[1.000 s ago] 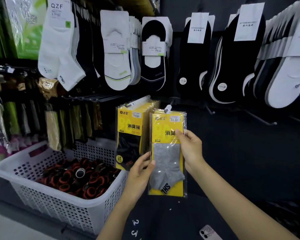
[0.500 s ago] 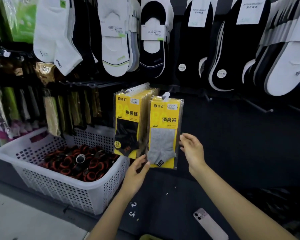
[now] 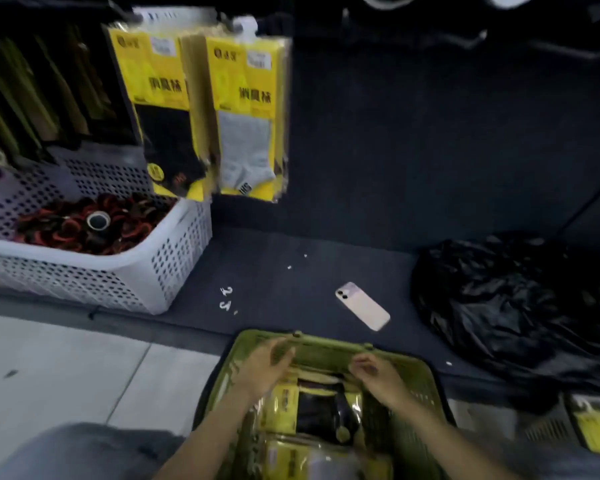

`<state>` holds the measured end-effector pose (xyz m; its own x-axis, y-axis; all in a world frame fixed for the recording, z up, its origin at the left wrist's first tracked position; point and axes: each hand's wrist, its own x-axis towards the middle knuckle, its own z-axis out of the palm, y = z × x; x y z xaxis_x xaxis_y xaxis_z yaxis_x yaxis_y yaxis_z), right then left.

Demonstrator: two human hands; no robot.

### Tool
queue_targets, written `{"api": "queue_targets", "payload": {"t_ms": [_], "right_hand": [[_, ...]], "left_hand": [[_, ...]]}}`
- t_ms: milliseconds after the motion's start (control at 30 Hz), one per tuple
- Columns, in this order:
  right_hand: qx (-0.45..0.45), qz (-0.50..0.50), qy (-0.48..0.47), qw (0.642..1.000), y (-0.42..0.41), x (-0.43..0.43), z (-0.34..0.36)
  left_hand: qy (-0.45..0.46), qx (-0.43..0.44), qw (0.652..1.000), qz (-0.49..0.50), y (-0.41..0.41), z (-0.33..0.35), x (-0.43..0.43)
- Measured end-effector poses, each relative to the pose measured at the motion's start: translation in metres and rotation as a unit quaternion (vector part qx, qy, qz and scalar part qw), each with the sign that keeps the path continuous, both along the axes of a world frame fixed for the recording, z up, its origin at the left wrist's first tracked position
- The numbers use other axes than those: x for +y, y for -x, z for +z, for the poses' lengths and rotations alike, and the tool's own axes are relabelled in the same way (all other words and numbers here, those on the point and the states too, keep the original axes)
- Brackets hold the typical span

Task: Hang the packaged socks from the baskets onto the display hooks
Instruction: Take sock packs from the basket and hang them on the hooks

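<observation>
In the green basket [image 3: 329, 342] at the bottom of the view: both hands over the sock packs [image 3: 314, 407].
Notes: the left hand [image 3: 267, 367] is by the basket's far wall with fingers loosely bent. The right hand [image 3: 374, 375] is near it, fingers curled down toward the yellow packs lying inside. Heavy blur, so I cannot tell whether either hand grips a pack or only touches. Up on the dark display wall [image 3: 413, 133] two bunches of the same packs hang side by side, the black-sock pack [image 3: 163, 109] in front on the left and the grey-sock pack [image 3: 246, 109] in front on the right. A white basket [image 3: 174, 261] of red-and-black rings stands under them. A phone [image 3: 362, 305] lies on the low dark shelf [image 3: 291, 258], with a black plastic bag [image 3: 510, 299] to its right.
</observation>
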<state>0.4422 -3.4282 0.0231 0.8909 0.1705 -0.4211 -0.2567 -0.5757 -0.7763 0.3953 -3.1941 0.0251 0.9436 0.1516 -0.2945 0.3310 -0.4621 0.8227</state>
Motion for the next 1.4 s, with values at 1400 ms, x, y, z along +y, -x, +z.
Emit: {"api": "queue_targets", "payload": {"t_ms": [1400], "right_hand": [[0.064, -0.157, -0.391, 0.904, -0.016, 0.030, 0.130]], "left_hand": [[0.524, -0.035, 0.818, 0.237, -0.013, 0.108, 0.000]]}}
